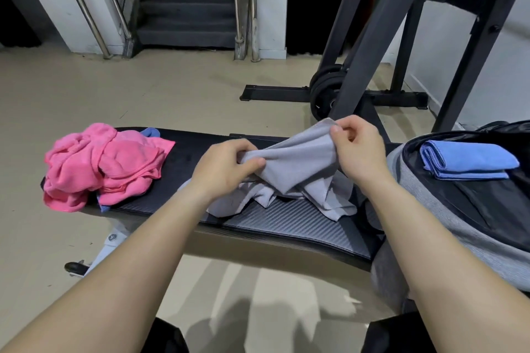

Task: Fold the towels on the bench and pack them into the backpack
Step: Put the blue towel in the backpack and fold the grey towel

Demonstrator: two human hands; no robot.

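My left hand (226, 167) pinches one bunched edge of the soft grey cloth towel (298, 172), and my right hand (358, 149) grips its upper corner between thumb and fingers, lifting it above the black padded bench (286, 221) while its lower folds rest there. A crumpled pink towel (103, 165) lies at the bench's left end. A folded blue towel (467, 162) sits inside the open grey backpack (430, 203) on my right.

There is one view only, from the person's head, tilted forward and down over both forearms. It sits close above the desk (286, 226), facing across it toward the stairs (186, 8); the wide lens seems to bend the edges.
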